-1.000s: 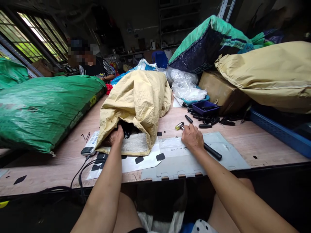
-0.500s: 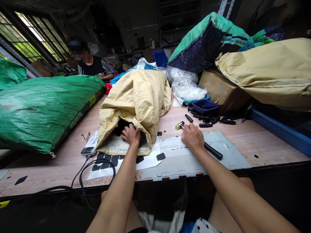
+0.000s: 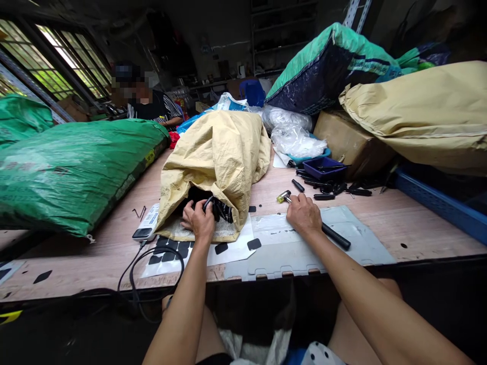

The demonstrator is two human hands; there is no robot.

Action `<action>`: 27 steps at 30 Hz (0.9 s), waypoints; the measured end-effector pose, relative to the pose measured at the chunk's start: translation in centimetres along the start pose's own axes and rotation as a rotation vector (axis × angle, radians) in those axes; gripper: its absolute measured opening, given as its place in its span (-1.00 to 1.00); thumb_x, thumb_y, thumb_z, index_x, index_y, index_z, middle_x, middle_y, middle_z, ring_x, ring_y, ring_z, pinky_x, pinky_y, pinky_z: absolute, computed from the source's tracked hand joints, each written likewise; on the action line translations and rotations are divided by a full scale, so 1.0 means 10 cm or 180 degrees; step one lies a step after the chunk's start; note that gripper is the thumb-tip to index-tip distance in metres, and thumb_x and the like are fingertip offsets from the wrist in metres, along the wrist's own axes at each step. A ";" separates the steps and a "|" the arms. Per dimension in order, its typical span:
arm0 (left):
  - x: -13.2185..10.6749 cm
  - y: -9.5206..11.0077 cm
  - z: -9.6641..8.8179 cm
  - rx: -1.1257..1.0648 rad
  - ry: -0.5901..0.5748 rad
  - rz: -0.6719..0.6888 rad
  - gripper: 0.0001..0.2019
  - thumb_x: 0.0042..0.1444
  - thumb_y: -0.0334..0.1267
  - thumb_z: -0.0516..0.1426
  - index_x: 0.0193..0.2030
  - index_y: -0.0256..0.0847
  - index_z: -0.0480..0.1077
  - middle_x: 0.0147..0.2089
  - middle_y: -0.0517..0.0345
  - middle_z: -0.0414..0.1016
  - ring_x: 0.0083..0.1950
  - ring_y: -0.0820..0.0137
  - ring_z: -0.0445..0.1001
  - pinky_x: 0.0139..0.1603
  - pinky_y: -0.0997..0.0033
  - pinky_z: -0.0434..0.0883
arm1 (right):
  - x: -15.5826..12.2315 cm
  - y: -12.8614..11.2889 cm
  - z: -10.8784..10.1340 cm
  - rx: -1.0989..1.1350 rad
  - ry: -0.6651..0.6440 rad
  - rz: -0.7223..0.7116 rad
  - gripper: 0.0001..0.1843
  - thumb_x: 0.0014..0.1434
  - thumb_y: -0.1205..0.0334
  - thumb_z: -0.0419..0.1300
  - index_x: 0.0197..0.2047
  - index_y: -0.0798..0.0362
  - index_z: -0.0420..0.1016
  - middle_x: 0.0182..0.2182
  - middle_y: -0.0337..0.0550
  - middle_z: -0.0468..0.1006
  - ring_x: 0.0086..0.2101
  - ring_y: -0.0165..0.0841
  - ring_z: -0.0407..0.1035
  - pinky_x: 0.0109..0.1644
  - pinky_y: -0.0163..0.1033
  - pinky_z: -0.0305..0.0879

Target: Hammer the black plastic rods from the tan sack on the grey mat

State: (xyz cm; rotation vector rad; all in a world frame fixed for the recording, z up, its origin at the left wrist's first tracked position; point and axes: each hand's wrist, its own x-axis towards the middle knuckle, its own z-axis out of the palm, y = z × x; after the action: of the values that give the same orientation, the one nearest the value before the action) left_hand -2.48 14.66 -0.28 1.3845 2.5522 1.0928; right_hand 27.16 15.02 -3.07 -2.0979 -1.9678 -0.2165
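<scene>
My left hand (image 3: pixel 200 221) is at the mouth of a beige woven sack (image 3: pixel 224 147), its fingers closed on a slim black piece (image 3: pixel 207 204). More dark pieces (image 3: pixel 224 210) lie inside the sack; the piece's full shape is hidden. My right hand (image 3: pixel 304 214) rests on the table, wrapped round a small hammer (image 3: pixel 336 236). The hammer's metal and yellow head points to the far left, and its black grip sticks out behind my palm. Beneath that hand lies a flat grey plastic sheet (image 3: pixel 323 251).
A white sheet with black stickers (image 3: pixel 167 256) and a white device (image 3: pixel 146 228) with a cable lie left. Loose black pieces (image 3: pixel 323 196), a purple tray (image 3: pixel 325 175) and a blue basket (image 3: pixel 437 203) are right. Green sacks (image 3: pixel 76 177) flank the left; a person (image 3: pixel 152 104) sits beyond.
My left hand has drawn back a little out of the sack's mouth, and a black piece now shows between its fingers. My right hand stays on the hammer. The view has shifted slightly.
</scene>
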 end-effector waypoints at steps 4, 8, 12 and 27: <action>-0.33 -0.13 -0.15 -0.0356 0.0347 0.0326 -0.69 0.32 -0.11 0.11 0.08 -0.14 0.52 0.12 -0.10 0.40 0.26 0.07 0.32 0.40 0.00 0.19 | 0.00 0.00 -0.01 -0.0018 -0.0038 0.0012 -0.66 0.38 0.21 -0.05 0.05 0.10 0.47 -0.04 0.08 0.46 -0.06 -0.14 0.33 -0.10 -0.13 0.19; -0.85 -0.09 -0.25 -0.1120 0.0024 0.1299 -0.68 0.36 -0.09 0.08 0.15 -0.08 0.49 -0.02 0.00 0.46 0.07 0.18 0.42 0.20 0.16 0.37 | 0.01 -0.01 -0.02 -0.0023 -0.0091 0.0025 -0.65 0.38 0.21 -0.05 0.07 0.09 0.47 -0.03 0.10 0.46 -0.04 -0.14 0.33 -0.09 -0.13 0.21; -1.17 0.22 -0.15 -0.1200 -0.1218 0.2234 -0.76 0.32 -0.16 0.17 0.06 -0.06 0.56 -0.10 0.06 0.55 -0.02 0.22 0.43 0.09 0.20 0.38 | 0.00 -0.01 -0.02 -0.0011 -0.0065 0.0031 -0.64 0.38 0.21 -0.05 0.08 0.09 0.47 -0.03 0.10 0.46 -0.04 -0.13 0.33 -0.08 -0.13 0.21; -1.05 0.46 0.37 -0.0935 -0.1879 0.1975 -0.75 0.11 -0.16 0.35 -0.09 -0.14 0.53 -0.12 0.09 0.50 -0.01 0.22 0.37 0.06 0.22 0.33 | -0.02 0.01 0.00 0.0050 0.0032 0.0075 -0.67 0.38 0.20 -0.02 0.07 0.06 0.47 -0.03 0.06 0.46 -0.05 -0.16 0.34 -0.08 -0.15 0.20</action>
State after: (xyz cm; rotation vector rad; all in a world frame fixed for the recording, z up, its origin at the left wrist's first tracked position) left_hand 8.41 10.53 -3.21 2.0727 1.5301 0.8677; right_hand 27.24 14.84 -3.12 -2.1050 -1.9318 -0.2061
